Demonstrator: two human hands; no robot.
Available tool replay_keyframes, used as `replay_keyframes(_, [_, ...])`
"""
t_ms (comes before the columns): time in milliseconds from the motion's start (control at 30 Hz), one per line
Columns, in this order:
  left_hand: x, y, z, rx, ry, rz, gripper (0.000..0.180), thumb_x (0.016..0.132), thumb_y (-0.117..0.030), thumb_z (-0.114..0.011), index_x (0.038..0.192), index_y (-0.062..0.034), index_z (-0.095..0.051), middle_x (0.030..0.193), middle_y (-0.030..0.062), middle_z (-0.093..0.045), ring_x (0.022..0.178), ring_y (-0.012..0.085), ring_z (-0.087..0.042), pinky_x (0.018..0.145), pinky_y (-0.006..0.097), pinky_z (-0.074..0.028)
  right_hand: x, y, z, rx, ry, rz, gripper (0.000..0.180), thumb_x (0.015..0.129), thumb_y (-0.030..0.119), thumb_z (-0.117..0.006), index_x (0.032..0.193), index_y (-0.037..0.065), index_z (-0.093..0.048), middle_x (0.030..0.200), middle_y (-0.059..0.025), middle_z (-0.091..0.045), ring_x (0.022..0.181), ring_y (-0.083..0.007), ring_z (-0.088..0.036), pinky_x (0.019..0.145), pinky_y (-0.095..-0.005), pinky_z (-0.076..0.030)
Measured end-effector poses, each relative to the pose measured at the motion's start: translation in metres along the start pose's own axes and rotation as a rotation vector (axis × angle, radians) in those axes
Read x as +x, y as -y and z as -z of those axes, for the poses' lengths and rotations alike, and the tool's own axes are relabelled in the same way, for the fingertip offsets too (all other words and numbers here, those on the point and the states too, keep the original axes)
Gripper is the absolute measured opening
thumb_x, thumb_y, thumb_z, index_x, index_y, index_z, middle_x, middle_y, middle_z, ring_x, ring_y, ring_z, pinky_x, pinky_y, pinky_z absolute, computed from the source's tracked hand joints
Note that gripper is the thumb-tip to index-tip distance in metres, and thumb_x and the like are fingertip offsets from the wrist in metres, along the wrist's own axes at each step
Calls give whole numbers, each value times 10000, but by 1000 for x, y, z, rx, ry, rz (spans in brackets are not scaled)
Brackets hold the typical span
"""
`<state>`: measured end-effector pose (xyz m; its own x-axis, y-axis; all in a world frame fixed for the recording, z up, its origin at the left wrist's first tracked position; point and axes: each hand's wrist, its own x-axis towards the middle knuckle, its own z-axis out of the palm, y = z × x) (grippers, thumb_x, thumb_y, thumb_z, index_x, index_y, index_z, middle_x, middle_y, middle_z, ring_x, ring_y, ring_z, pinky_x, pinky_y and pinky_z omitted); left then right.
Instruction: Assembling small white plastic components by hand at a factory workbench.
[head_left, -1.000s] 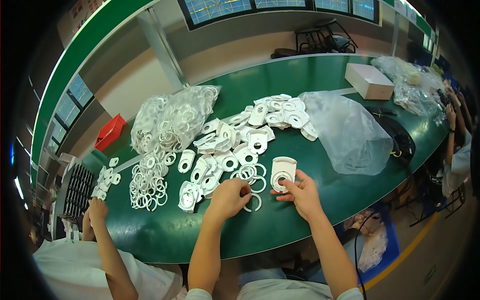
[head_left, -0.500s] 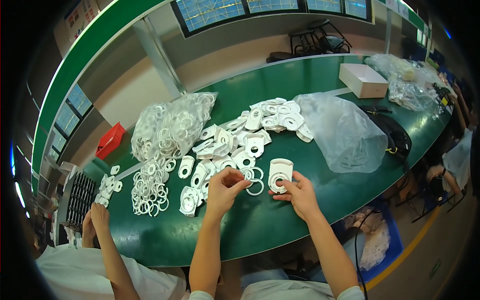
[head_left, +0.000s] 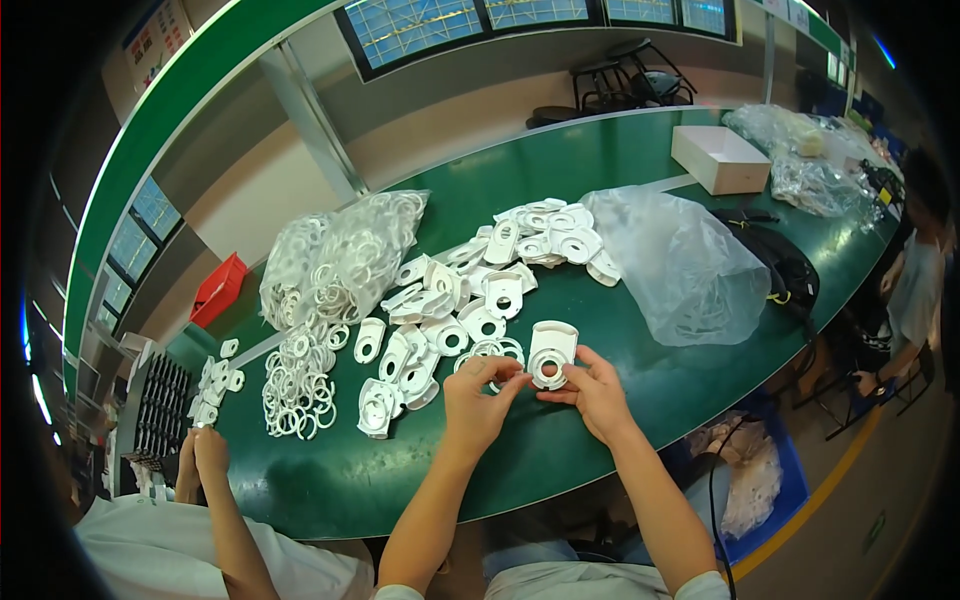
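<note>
My right hand (head_left: pixel 598 392) grips a white plastic plate with a round hole (head_left: pixel 551 352), held just above the green table (head_left: pixel 620 160). My left hand (head_left: pixel 476 397) pinches a white ring (head_left: pixel 507 372) against the plate's left side. Directly beyond my hands lies a spread of several similar white plates (head_left: pixel 455 305). Loose white rings (head_left: pixel 298 385) lie to the left of them.
A clear bag of rings (head_left: pixel 345 250) lies at the back left, a crumpled empty plastic bag (head_left: pixel 680 265) at the right, a white box (head_left: pixel 720 158) farther back. Another person's hands (head_left: pixel 200 455) work at the lower left near small white parts (head_left: pixel 215 385). Someone else sits at the far right (head_left: pixel 915 290).
My left hand has moved right from the table's rings to the plate, now holding a ring against it. My right hand lifted the plate slightly.
</note>
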<state>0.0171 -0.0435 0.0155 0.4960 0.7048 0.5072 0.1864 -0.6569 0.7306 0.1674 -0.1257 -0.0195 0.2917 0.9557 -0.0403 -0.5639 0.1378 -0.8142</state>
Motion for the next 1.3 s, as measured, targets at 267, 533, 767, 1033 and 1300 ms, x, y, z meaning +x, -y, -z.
replay_keyframes(267, [-2, -7, -10, -166, 84, 103, 220, 737, -23, -716, 949, 5, -664, 770, 56, -653, 662, 98, -597, 618, 225, -472, 0, 0, 3, -3, -9, 18, 329, 918, 59, -428, 1237, -22, -436, 1093, -160, -596, 945, -237, -632, 794, -376, -559])
replay_keyframes(533, [-6, -11, -18, -24, 98, -20, 217, 750, 2, -688, 961, 18, -639, 801, 86, -660, 673, 129, -626, 632, 248, -505, -1, -4, 1, -12, -5, 19, 320, 925, 93, -475, 1221, -22, -442, 1060, -142, -613, 922, -209, -633, 783, -355, -557])
replay_keyframes(767, [-2, -6, -17, -298, 6, 86, 143, 767, 12, -666, 907, 8, -642, 796, 82, -633, 640, 133, -611, 556, 243, -484, 0, -3, 0, -62, 23, 57, 335, 915, 34, -477, 1236, -43, -418, 999, -160, -630, 878, -214, -647, 744, -337, -574])
replay_keyframes(1033, [0, 5, -13, -157, -28, 207, 145, 770, -16, -685, 911, 9, -666, 767, 58, -640, 598, 101, -588, 545, 214, -455, -1, -1, 1, -66, 28, 18, 331, 920, 37, -460, 1237, -48, -419, 1015, -172, -626, 874, -237, -651, 723, -348, -576])
replay_keyframes(1300, [-4, -8, -21, -419, -70, 404, 84, 812, -37, -663, 852, 35, -651, 730, 54, -639, 572, 78, -584, 500, 202, -451, -2, -3, -1, -77, 43, 57, 284, 932, 92, -486, 1184, -37, -464, 1005, -146, -625, 886, -206, -640, 722, -342, -577])
